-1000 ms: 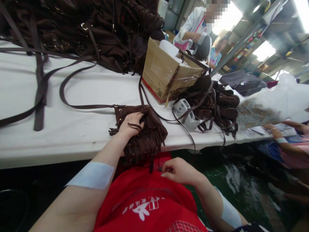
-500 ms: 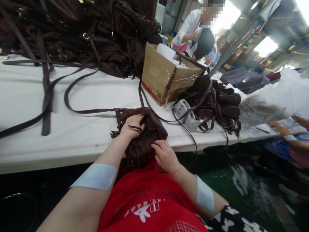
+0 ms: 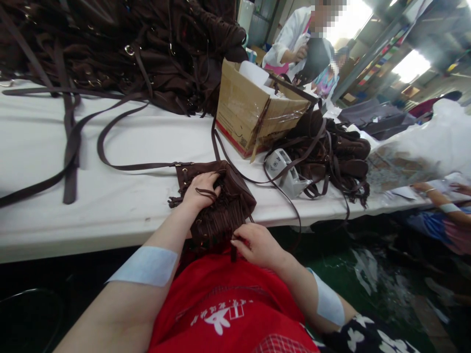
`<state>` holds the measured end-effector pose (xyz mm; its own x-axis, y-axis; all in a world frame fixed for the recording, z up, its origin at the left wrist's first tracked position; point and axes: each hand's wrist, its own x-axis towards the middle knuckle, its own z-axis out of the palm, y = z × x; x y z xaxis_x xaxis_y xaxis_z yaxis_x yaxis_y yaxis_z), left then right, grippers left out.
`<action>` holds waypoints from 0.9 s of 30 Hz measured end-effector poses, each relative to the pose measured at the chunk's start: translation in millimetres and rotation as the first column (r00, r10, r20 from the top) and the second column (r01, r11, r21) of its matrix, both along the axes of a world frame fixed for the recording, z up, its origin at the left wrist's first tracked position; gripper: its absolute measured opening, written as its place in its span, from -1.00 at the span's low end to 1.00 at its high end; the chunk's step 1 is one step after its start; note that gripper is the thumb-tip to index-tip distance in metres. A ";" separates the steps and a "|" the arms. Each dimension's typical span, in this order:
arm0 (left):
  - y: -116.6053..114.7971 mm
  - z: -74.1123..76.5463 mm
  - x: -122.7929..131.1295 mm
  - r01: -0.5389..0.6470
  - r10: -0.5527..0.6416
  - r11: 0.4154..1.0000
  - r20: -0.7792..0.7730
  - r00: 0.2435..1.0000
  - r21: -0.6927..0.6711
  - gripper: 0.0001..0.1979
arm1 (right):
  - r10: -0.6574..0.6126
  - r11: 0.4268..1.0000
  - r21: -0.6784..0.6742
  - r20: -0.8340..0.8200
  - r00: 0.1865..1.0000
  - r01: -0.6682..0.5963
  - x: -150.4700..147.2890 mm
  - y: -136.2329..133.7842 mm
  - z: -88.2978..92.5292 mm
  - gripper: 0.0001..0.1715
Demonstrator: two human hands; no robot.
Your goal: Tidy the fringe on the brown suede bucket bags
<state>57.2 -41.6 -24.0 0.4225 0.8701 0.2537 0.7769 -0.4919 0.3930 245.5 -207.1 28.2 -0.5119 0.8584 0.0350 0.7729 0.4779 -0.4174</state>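
A dark brown fringed handbag lies on its side at the front edge of the white-covered table. My left hand grips the bag near its opening, fingers curled over the leather, with a thin brown cord looped across its back. At the bag's lower right edge, my right hand is closed in a pinch on a dark brown strip, whose end hangs below the fingers. Leftward from the bag runs its long shoulder strap.
Dark brown bags are heaped at the back left. A cardboard box stands behind the handbag, with a grey tape dispenser and more brown bags to its right. Co-workers stand beyond; another person's arm reaches in at right.
My right hand has moved slightly down and right from the bag's fringe and now pinches a hanging strip. My left hand stays on the bag.
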 end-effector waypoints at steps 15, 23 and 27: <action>0.3 0.8 1.5 0.024 -0.024 1.000 0.013 1.000 0.006 -0.56 | 0.104 0.946 -0.294 -0.125 0.987 -0.137 33.5 0.6 13.6 -0.57; 0.3 0.5 2.0 0.042 -0.043 0.999 0.023 0.999 0.016 -0.61 | 0.400 0.696 -0.472 -0.372 0.838 -0.542 31.4 -13.0 24.9 -0.49; 1.3 -1.1 2.0 0.046 -0.047 0.999 0.022 0.999 0.017 -0.61 | -0.004 0.878 -0.423 -0.474 0.880 -0.223 50.4 -21.3 31.3 -0.63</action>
